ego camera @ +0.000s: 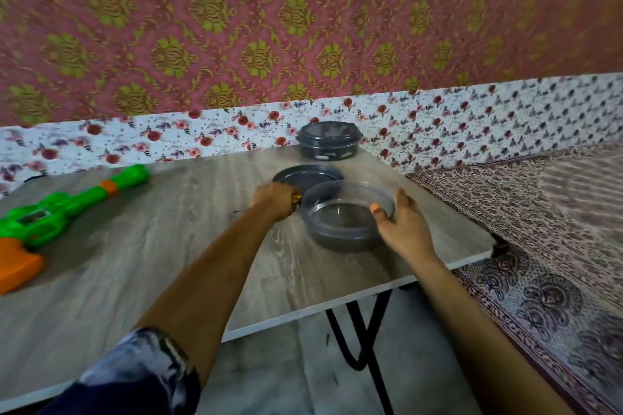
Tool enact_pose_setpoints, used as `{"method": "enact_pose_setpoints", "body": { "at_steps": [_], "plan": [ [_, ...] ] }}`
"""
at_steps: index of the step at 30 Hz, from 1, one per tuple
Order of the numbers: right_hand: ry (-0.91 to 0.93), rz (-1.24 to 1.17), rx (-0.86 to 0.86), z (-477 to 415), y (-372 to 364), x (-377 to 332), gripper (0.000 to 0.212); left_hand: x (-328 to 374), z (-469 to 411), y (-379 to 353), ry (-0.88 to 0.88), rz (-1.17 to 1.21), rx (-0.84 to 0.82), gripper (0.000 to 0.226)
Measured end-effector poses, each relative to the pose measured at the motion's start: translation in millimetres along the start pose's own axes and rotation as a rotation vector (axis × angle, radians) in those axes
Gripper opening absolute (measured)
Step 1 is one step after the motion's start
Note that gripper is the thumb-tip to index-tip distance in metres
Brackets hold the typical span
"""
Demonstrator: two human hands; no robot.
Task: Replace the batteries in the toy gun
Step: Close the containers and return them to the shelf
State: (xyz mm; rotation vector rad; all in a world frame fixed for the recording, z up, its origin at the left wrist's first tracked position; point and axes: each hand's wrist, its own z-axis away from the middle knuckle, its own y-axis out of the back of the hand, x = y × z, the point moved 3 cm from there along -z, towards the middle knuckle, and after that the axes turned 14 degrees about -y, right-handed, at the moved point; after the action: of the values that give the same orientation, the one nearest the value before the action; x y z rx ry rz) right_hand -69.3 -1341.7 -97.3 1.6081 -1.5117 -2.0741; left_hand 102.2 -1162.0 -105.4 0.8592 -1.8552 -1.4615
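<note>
Right hand (403,229) spread against open container (347,216), left hand (274,200) perhaps closed.

I've got the bright green plastic toy gun (64,212) with its orange grip lying flat on the grey wood-grain desk (168,246) at far left, barrel with an orange band angled up toward the wall. There's a dark rectangular opening in its body, contents too blurred to tell.
</note>
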Motion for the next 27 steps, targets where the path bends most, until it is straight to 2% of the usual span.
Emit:
{"method": "enact_pose_setpoints", "body": {
  "at_steps": [3, 10, 14, 18, 20, 22, 25, 27],
  "plan": [
    [-0.049, -0.065, -0.048, -0.7, -9.7, 0.1, 0.066, 0.1, 1.6, -7.5, 0.031, -0.016, 0.090, 0.023],
    [-0.048, -0.107, -0.060, -2.6, -21.2, -7.8, 0.064, -36.7, 24.4, 21.4, 0.043, -0.214, 0.151, 0.022],
    [-0.040, -0.107, -0.084, 0.3, -25.4, -15.8, 0.063, -51.4, 43.3, 54.6, 0.047, -0.101, 0.292, 0.024],
    [-0.007, -0.125, -0.101, 4.8, -35.3, -27.6, 0.059, -45.1, 62.5, 102.0, 0.079, 0.269, 0.643, 0.022],
    [-0.001, -0.126, -0.112, 8.0, -39.7, -31.6, 0.060, -41.7, 75.2, 119.4, 0.152, 0.513, 0.843, 0.022],
    [0.022, -0.136, -0.129, 14.3, -42.2, -35.0, 0.061, -42.3, 87.6, 120.2, 0.244, 0.824, 0.956, 0.030],
    [0.037, -0.234, -0.211, 24.9, -45.0, -33.7, 0.068, -51.4, 95.2, 96.2, 0.481, 1.357, 0.929, 0.032],
    [0.039, -0.284, -0.273, 29.8, -45.8, -29.7, 0.070, -58.1, 98.3, 76.7, 0.611, 1.522, 0.800, 0.030]
  ]
}}
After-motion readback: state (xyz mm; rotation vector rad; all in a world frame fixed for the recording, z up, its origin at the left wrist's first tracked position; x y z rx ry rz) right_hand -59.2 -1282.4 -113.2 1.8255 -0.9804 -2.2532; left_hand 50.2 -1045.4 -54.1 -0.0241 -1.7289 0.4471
